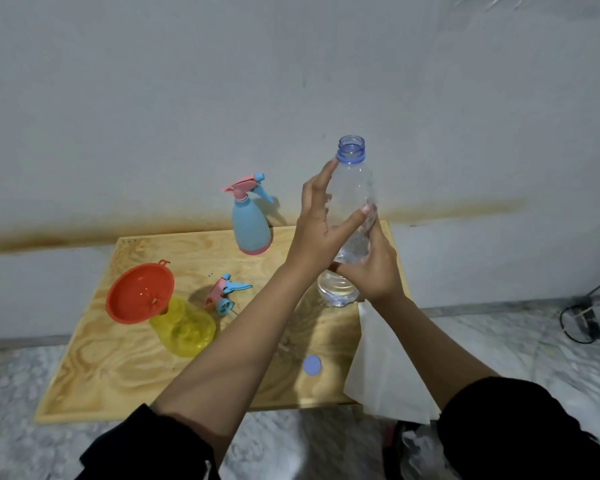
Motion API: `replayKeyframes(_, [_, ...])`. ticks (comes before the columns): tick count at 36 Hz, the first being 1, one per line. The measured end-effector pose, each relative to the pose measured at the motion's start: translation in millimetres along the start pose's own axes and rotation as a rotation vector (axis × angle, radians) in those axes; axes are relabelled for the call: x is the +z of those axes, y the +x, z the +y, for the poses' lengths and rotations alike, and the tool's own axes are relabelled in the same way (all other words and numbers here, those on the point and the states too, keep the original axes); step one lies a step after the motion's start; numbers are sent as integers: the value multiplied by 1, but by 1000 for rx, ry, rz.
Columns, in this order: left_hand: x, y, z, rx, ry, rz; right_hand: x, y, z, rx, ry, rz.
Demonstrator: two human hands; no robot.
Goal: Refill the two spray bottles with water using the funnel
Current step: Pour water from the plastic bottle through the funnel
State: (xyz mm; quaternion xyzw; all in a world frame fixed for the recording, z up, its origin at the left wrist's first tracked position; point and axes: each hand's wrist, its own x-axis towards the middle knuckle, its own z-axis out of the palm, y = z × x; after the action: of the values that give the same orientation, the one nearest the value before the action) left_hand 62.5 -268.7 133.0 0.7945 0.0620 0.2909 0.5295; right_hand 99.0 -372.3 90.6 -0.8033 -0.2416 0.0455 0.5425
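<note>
At the board's (118, 375) nine o'clock the funnel (140, 292) sat in the yellow spray bottle (184, 329); the blue spray bottle (250, 220) stood at twelve. At two o'clock the left hand (321, 220) and right hand (371, 271) gripped an uncapped water bottle (355, 199)

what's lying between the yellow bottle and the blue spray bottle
A detached pink-and-blue spray head lies on the wooden board between them, in the head view.
</note>
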Motion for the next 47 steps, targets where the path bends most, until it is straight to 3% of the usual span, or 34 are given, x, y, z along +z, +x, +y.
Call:
replayKeyframes(11, [4,-11,1,6,-6,10,-1,-3,16,-26,30,-10])
replayKeyframes(37, [-16,-19,38,18,405,-127,-12,-6,-1,152,-389,-145])
replayKeyframes(47, [-35,-22,50,16,592,-265,-24,-21,-20,202,-626,-217])
